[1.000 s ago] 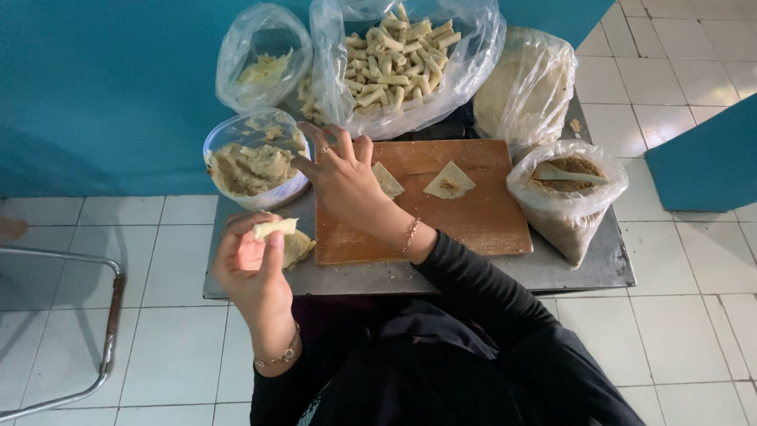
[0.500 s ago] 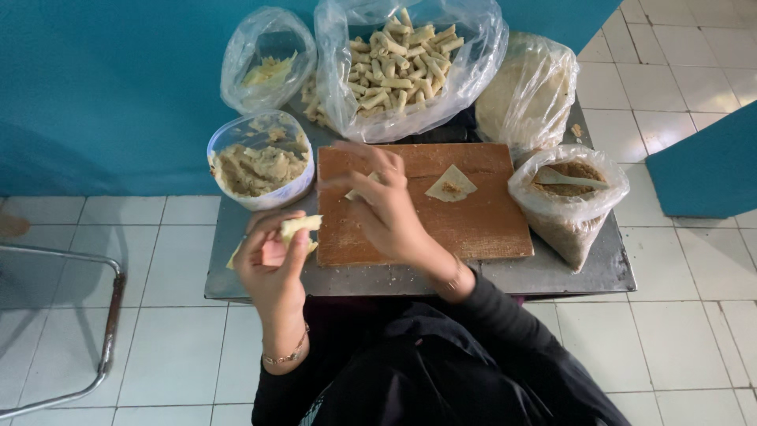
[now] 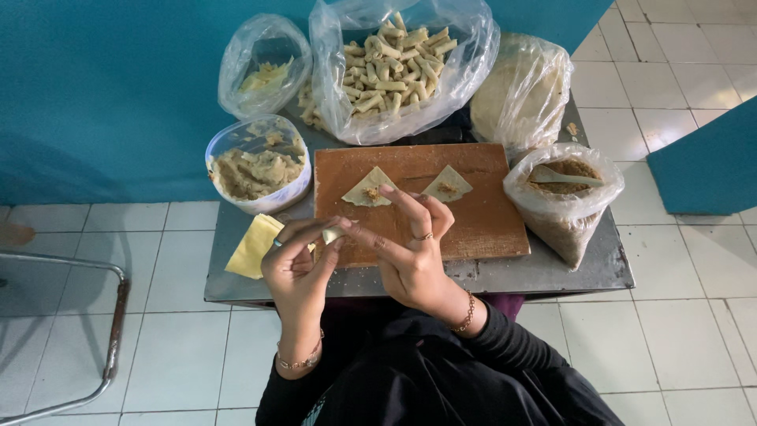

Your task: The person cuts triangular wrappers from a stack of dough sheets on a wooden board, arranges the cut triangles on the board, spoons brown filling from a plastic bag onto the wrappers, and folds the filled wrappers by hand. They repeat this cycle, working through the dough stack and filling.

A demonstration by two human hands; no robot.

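Head view: left hand (image 3: 296, 264) and right hand (image 3: 406, 256) meet w/ fingertips pinched narrow on 1 small pale rolled dough piece (image 3: 333, 234), held betw. both thumbs and forefingers. Just beyond the fingers lies a brown wooden cutting board (image 3: 481, 221) w/ 2 pale triangular wrappers (image 3: 368, 189) topped w/ filling. Left of the left fingers, a yellow square wrapper stack (image 3: 252, 247); further off, a clear plastic tub of beige filling (image 3: 259, 170).
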